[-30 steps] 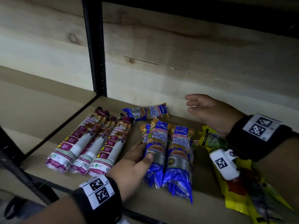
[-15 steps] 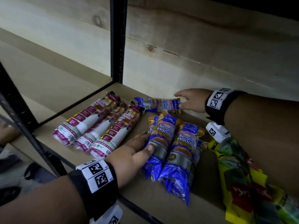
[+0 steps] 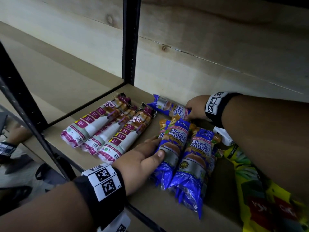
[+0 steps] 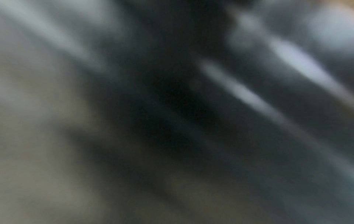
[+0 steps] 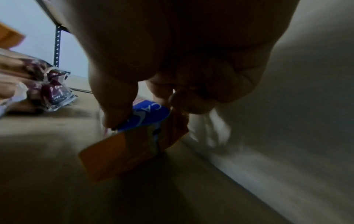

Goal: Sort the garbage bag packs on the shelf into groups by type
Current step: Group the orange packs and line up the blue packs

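Three purple drawstring-bag packs (image 3: 107, 129) lie side by side at the left of the shelf (image 3: 155, 213). To their right several blue singlet-handle packs (image 3: 197, 158) lie lengthwise. My left hand (image 3: 155, 147) grips the leftmost blue pack (image 3: 175, 139), thumb on top and fingers along its side. One more blue pack (image 3: 167, 106) lies crosswise near the back wall. My right hand (image 3: 189, 113) pinches its near end; in the right wrist view the hand (image 5: 143, 109) holds the blue-and-orange pack end (image 5: 134, 139) between thumb and fingers. The left wrist view is a dark blur.
Yellow-green packs (image 3: 260, 190) lie at the shelf's right, partly under my right forearm. A black upright post (image 3: 131, 41) stands at the back left corner, and a front post (image 3: 25, 111) runs diagonally at left. The wooden back wall (image 3: 209, 52) is close behind the crosswise pack.
My right hand has moved left along the back wall to the crosswise blue pack and taken hold of its end. The left hand has stayed on the blue pack.
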